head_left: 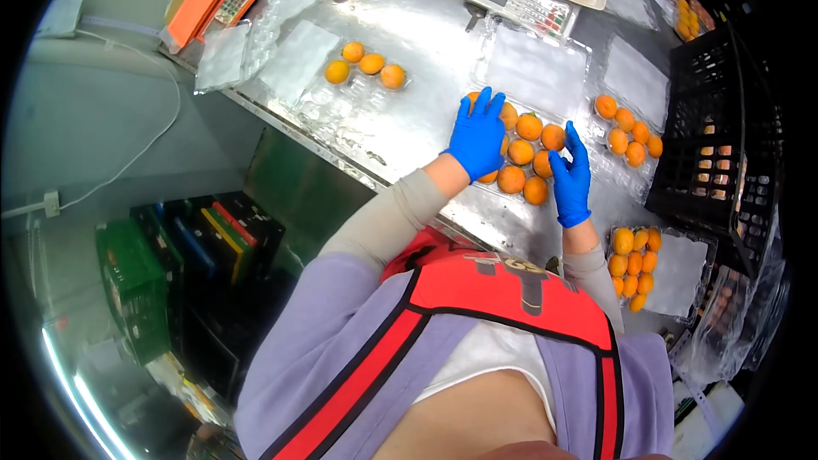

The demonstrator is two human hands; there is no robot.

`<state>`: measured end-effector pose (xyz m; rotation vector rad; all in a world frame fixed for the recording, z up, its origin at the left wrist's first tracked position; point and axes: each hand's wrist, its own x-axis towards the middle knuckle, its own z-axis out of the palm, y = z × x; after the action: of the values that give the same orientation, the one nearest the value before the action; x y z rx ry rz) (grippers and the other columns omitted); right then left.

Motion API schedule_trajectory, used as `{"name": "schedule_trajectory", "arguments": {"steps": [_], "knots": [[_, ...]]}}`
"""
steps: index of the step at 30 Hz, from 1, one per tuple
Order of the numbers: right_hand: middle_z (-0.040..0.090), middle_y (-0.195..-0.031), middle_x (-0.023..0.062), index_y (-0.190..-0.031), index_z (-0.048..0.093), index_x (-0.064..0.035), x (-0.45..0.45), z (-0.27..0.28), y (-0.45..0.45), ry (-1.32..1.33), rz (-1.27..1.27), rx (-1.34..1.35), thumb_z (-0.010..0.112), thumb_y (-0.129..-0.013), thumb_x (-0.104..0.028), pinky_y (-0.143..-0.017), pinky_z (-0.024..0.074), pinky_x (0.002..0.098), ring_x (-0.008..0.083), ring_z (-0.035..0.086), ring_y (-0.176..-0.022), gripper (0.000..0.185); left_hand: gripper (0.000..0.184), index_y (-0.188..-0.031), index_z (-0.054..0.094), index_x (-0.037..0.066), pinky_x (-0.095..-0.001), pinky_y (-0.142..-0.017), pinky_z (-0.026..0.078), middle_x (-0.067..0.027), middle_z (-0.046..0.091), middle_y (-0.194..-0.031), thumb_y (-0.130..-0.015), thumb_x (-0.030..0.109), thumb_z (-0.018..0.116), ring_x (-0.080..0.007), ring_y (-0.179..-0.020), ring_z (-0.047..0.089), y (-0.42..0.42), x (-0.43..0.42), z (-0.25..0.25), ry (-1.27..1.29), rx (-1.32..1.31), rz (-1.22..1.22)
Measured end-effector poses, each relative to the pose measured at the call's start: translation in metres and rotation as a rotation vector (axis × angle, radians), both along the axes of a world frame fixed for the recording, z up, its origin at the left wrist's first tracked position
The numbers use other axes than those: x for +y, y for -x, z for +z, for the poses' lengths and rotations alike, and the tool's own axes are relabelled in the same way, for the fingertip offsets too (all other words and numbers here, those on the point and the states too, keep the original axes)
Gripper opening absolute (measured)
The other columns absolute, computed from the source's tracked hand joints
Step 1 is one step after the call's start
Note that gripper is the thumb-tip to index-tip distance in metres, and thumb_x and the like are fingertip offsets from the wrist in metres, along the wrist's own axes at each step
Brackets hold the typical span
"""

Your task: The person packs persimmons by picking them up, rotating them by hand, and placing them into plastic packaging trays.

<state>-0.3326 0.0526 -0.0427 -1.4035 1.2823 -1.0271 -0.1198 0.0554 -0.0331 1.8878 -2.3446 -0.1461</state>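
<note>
A clear plastic clamshell box lies in front of me with its lid folded back. Small round orange fruits fill its base in rows. My left hand, in a blue glove, rests over the left side of the box with its fingers stretched out, covering some fruit. At the right side is my right hand, also gloved in blue. Its thumb is at a fruit near the edge and its fingers point away from me, apart from the thumb. Whether either palm presses on the box cannot be seen.
On the metal table stand a digital scale, an orange calculator-like device and several part-filled boxes, one with fruit at left, another with fruit at right. A black crate borders the right side. Green crates stand below left.
</note>
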Motion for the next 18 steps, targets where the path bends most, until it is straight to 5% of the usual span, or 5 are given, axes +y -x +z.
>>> {"name": "schedule_trajectory", "arguments": {"steps": [10, 12, 18], "knots": [[0.045, -0.140, 0.0043, -0.140, 0.040, -0.0099, 0.005, 0.005, 0.007, 0.005, -0.036, 0.077, 0.061, -0.086, -0.008, -0.085, 0.0415, 0.0240, 0.0148, 0.044, -0.121, 0.058, 0.040, -0.100, 0.063, 0.015, -0.0590, -0.109, 0.015, -0.0096, 0.037, -0.144, -0.064, 0.030, 0.072, -0.0376, -0.137, 0.022, -0.033, 0.002, 0.002, 0.029, 0.455, -0.092], [0.042, -0.141, 0.0056, -0.140, 0.039, -0.0100, 0.003, 0.003, 0.008, -0.050, -0.006, 0.021, 0.061, -0.085, -0.016, -0.098, 0.0389, 0.0343, 0.0191, 0.043, -0.125, 0.060, 0.041, -0.101, 0.063, 0.014, -0.0586, -0.109, 0.015, -0.0098, 0.037, -0.144, -0.065, 0.032, 0.073, -0.0364, -0.137, 0.023, -0.033, 0.005, 0.004, 0.031, 0.456, -0.064], [0.043, -0.140, 0.0065, -0.140, 0.039, -0.0097, 0.001, 0.007, 0.001, -0.056, 0.013, 0.030, 0.062, -0.086, -0.017, -0.100, 0.0383, 0.0350, 0.0195, 0.042, -0.126, 0.060, 0.049, -0.106, 0.062, 0.010, -0.0575, -0.109, 0.016, -0.0096, 0.037, -0.143, -0.064, 0.034, 0.074, -0.0352, -0.137, 0.024, -0.024, 0.000, 0.007, 0.029, 0.178, -0.109]]}}
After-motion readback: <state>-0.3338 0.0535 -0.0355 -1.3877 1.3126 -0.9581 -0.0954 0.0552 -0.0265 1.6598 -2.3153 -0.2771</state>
